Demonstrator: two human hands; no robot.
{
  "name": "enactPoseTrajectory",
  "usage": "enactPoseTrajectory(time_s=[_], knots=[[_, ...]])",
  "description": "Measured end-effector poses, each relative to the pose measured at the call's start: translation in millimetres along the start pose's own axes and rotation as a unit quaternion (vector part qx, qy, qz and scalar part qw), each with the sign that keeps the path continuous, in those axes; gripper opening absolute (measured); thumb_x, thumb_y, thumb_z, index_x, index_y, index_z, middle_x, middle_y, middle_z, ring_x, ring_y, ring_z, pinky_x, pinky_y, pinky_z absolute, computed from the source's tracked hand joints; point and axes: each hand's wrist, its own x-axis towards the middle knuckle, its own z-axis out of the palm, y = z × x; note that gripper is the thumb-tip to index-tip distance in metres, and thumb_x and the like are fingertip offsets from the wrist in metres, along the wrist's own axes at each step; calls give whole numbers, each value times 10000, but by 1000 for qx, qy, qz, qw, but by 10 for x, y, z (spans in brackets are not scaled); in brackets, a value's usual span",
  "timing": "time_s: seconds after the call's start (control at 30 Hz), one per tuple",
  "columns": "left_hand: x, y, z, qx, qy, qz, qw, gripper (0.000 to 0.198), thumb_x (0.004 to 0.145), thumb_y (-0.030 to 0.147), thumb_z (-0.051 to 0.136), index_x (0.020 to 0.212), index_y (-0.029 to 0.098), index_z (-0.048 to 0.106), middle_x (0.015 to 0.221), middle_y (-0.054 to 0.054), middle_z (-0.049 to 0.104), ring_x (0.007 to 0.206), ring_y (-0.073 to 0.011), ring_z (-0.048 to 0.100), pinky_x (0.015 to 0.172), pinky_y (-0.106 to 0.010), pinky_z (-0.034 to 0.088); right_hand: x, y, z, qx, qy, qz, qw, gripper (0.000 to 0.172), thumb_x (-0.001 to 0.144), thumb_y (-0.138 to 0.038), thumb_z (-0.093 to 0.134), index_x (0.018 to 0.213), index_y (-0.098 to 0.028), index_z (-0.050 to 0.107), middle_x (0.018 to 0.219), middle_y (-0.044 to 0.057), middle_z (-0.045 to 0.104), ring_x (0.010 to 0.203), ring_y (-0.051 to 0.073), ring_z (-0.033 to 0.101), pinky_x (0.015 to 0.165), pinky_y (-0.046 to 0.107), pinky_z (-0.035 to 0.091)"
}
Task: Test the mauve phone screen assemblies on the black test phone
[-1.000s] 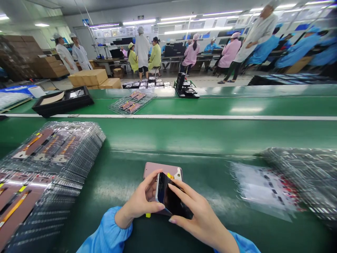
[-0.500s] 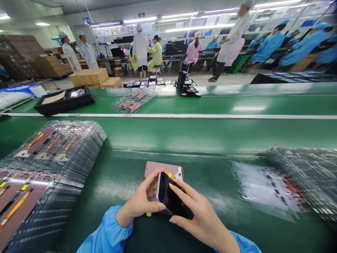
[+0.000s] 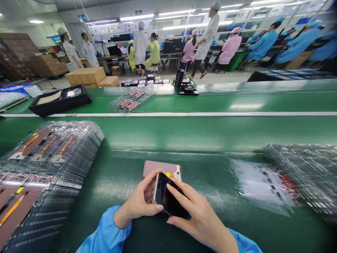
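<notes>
Both my hands grip a dark-screened phone (image 3: 168, 195) tilted on its edge just above the green table. My left hand (image 3: 139, 203) pinches its left side with thumb and fingers. My right hand (image 3: 198, 218) lies over its right side, fingers on the screen. Under the phone a pink back cover (image 3: 162, 168) rests flat on the table, with a small yellow tab at its right corner.
Stacks of clear plastic trays with pink parts (image 3: 44, 165) fill the left. Blurred clear trays (image 3: 305, 172) and a plastic bag (image 3: 260, 184) lie right. Across the green conveyor (image 3: 210, 131) sit a black tray (image 3: 59, 100), a clear tray (image 3: 130, 100) and a black fixture (image 3: 184, 84). Several workers stand behind.
My hands and the phone have barely shifted, slightly left. In the background a person in white has walked from right to left.
</notes>
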Motion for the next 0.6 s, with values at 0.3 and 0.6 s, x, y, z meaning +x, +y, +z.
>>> enactPoseTrajectory(time_s=[0.3,0.6], knots=[[-15,55,11,15,-5,-4,1000,841,723,350,814,1454,324,397,1443,-134,504,1294,-324,504,1097,-437,378,31,-36,-13,22,8,0,1000,594,1009,-481,496,1488,-165,342,1454,191,390,1335,333,383,1013,500,469],[-6,88,7,24,-21,4,999,838,735,332,805,1461,354,387,1483,-112,468,1354,-320,436,1115,-419,359,31,-38,-26,43,-2,-4,999,579,1027,-455,464,1494,-151,308,1477,196,348,1377,334,312,1059,538,413]])
